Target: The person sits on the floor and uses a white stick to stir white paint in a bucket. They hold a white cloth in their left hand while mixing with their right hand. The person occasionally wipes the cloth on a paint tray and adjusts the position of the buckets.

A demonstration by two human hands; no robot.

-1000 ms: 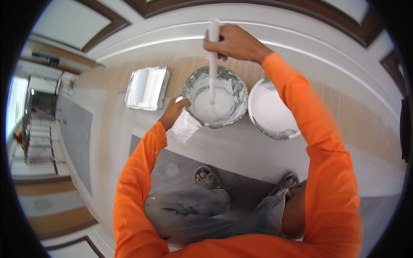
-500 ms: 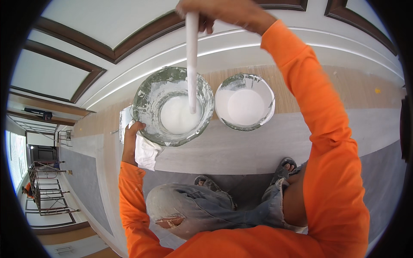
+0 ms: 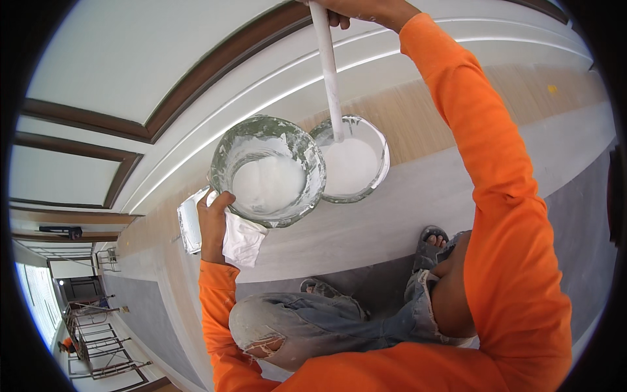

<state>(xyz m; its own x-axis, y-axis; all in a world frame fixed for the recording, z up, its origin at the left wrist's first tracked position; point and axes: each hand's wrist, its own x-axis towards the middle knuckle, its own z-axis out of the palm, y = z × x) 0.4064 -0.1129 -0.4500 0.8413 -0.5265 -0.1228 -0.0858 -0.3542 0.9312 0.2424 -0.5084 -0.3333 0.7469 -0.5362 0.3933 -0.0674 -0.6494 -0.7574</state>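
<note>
A round bucket (image 3: pixel 268 171) is gripped at its near rim by the left hand (image 3: pixel 213 219), fingers closed over the edge together with a crumpled white cloth (image 3: pixel 243 239); the bucket's inner wall is crusted with dried white smears, and thick white paint with a lumpy surface lies in its bottom. A second bucket (image 3: pixel 354 160), also round and smeared, is seen just beside and partly behind the first; its paint lies smooth and flat. A long stick (image 3: pixel 327 68), coated white, is held at its top end by the right hand (image 3: pixel 356 8), closed tight around it at the upper edge of the view; the stick's lower end is dipped into the second bucket's paint. A flat rectangular tray (image 3: pixel 190 225) with a pale metal rim is partly hidden behind the left hand and cloth. Both sleeves are bright orange; torn, paint-flecked jeans (image 3: pixel 313 323) and sandals (image 3: pixel 431 238) are visible below. The floor (image 3: pixel 392 215) is pale, with a light wood-grain band nearer the wall; the wall (image 3: pixel 130 72) is white, panelled with dark brown moulding. A metal rack (image 3: pixel 98 340) is visible far off at lower left.
</note>
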